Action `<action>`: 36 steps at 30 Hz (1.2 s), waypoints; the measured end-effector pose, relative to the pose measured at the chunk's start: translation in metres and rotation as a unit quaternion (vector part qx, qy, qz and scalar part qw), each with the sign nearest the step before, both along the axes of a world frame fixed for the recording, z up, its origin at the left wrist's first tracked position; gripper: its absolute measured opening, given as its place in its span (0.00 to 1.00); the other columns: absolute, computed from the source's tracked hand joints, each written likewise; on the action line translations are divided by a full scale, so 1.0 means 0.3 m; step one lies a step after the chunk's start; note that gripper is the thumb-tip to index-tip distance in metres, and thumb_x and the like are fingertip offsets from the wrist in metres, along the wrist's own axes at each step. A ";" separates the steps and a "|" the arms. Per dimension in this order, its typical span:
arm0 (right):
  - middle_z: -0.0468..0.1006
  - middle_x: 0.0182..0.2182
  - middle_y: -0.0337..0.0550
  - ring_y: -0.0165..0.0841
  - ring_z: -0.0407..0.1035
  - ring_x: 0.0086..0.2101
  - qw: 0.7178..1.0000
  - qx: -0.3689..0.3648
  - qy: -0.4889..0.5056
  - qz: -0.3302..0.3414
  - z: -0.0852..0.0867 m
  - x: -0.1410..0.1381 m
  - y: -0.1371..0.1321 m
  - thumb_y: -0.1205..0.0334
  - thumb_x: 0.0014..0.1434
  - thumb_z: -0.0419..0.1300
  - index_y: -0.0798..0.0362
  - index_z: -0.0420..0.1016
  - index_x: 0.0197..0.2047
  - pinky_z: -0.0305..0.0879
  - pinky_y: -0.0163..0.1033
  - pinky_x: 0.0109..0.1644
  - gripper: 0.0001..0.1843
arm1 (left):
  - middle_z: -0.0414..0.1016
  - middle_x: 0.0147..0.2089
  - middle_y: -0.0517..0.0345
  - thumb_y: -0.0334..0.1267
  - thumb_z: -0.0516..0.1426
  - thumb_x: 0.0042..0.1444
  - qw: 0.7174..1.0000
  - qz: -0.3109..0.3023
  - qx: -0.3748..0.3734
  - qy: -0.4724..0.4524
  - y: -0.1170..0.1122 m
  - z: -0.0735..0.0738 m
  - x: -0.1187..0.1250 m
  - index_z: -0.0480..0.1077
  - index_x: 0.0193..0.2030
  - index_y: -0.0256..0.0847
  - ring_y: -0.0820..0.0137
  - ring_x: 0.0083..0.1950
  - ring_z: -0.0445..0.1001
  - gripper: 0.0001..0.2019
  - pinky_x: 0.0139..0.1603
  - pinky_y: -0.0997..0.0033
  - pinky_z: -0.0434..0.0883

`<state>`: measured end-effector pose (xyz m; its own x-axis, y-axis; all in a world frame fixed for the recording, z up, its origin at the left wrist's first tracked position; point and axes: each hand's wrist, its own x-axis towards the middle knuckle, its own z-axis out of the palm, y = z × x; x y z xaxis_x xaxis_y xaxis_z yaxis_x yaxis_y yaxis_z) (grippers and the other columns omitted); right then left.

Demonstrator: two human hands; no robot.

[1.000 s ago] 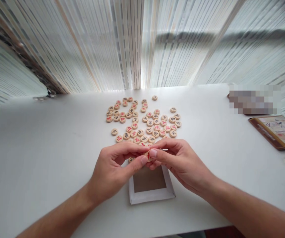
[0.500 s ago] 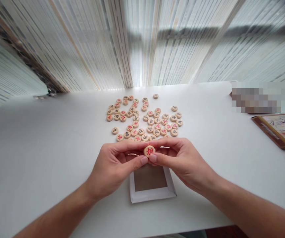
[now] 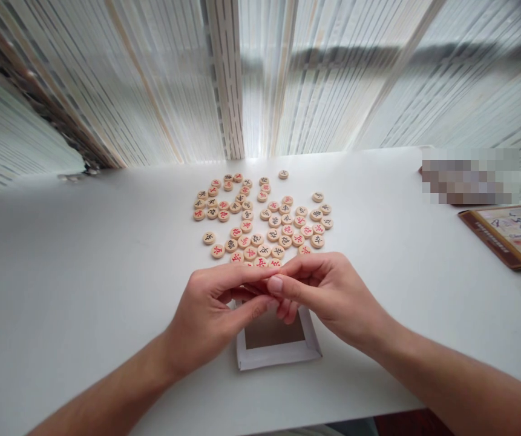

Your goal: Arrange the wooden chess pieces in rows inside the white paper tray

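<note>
Left hand (image 3: pixel 208 315): raised over the white table (image 3: pixel 83 254), fingers drawn narrow, tips meeting those of the right hand. Whether anything is pinched between them cannot be told, as the fingers hide the contact point.

Round pale wooden discs with red or black characters (image 3: pixel 273 235): lying scattered flat on the table just beyond the fingertips. Judged light, rigid and smooth-faced, so liable to slip. They are best taken by the rim, between thumb and forefinger.

Shallow white cardboard box with a brown floor (image 3: pixel 273 361): directly below both hands, probably flimsy.

Right hand (image 3: pixel 333 293): likewise narrow, thumb on top.

Brown-bordered printed booklet (image 3: pixel 509 236): far right, well apart.
</note>
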<state>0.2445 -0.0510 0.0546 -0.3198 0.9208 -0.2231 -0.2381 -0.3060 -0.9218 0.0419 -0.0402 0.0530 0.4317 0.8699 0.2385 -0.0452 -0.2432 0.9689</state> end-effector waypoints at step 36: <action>0.88 0.32 0.45 0.34 0.81 0.31 0.999 0.040 0.009 0.032 0.013 0.016 0.003 0.57 0.52 0.82 0.52 0.90 0.50 0.81 0.37 0.38 0.22 | 0.90 0.41 0.57 0.26 0.70 0.61 0.996 0.027 -0.076 -0.031 -0.001 0.018 0.001 0.87 0.50 0.46 0.67 0.37 0.89 0.13 0.43 0.74 0.87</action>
